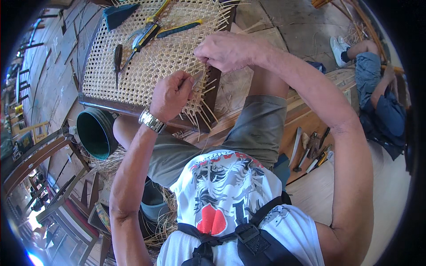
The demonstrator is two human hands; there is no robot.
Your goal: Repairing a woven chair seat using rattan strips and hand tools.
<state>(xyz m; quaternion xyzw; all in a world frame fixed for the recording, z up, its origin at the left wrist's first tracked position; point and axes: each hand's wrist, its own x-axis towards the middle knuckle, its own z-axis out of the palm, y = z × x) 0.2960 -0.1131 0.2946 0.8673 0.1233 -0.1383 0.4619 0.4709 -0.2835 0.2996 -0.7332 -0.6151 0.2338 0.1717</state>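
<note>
A woven cane panel (151,73) in a dark wooden frame (133,107) lies in front of my knees, loose strand ends (208,104) sticking out along its right edge and near corner. My left hand (168,97), wearing a metal watch, is closed low over the weave around a thin tool, mostly hidden by the fingers. At the right edge my right hand (228,51) is pinched shut; what it grips is hidden. On the panel lie pliers (146,37) with yellow-and-dark handles, a dark-handled awl (117,60) and a blue cloth-like piece (120,15).
A dark green bucket (95,133) tilts by my left knee, with another bucket (155,201) below among cane scraps. Several hand tools (310,150) lie on a wooden board to the right. Another person (377,88) sits at far right. Chair frames (71,217) stand at left.
</note>
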